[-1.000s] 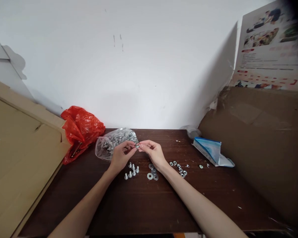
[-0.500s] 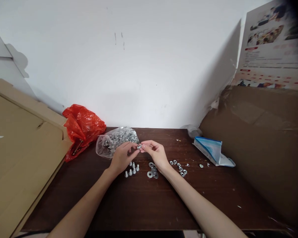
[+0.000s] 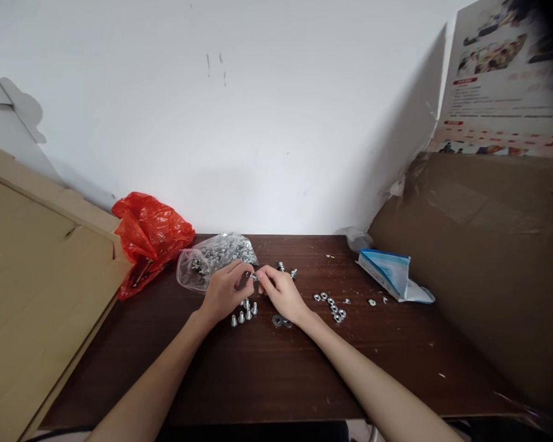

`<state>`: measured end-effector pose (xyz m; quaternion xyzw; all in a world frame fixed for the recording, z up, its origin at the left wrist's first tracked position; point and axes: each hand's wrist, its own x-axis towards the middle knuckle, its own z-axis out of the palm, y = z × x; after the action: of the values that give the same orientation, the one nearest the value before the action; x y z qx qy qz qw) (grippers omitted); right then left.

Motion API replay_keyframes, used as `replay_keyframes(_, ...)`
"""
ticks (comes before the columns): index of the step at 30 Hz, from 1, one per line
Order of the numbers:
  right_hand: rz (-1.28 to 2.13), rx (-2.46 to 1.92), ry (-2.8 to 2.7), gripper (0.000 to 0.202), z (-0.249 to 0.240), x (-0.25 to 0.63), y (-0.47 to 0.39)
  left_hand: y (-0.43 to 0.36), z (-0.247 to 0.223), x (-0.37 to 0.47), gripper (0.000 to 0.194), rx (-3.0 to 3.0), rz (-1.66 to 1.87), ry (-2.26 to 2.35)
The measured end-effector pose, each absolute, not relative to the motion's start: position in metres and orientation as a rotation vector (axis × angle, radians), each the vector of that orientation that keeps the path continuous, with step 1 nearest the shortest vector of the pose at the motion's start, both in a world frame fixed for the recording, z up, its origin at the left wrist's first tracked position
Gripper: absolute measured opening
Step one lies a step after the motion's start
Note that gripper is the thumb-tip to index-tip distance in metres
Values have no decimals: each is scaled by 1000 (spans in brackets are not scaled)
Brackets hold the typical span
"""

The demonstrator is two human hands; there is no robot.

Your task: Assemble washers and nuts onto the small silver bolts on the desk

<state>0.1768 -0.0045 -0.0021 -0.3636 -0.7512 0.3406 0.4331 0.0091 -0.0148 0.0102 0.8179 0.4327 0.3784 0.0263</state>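
Left hand [image 3: 225,293]: I am pinching a small metal part [image 3: 253,277], fingertips nearly together. Right hand [image 3: 282,296]: I am gripping its other end, fingertips closed. Part is hanging above the table [image 3: 258,380]; bolts [image 3: 241,317], washers [image 3: 277,320] and nuts [image 3: 334,309] are lying nearby.

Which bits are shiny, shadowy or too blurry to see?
In the head view, the red bag glints, a grey shadow darkens the wall beside the poster, the top right corner is black, and the metal piece between the left hand and right hand is too blurry to make out.
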Motion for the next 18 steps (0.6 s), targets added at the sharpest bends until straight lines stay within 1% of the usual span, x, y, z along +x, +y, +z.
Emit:
replay_keyframes(4,1054,-828,-1768,31,-9,175,2,-15,9,10,5,2527,1183,1328)
replay_keyframes(7,1293,-769,-1594,30,-15,175,10,-14,9,10,7,2504,1215,1303)
replay_keyframes(9,1376,-741,-1501,31,-16,175,12,-14,8,10,10,2487,1225,1295)
replay_keyframes(13,1386,-740,-1410,28,-10,176,11,-12,7,9,12,2469,1212,1324)
replay_keyframes(18,1270,-764,-1465,26,-6,177,8,-11,5,8,12,2484,1196,1353)
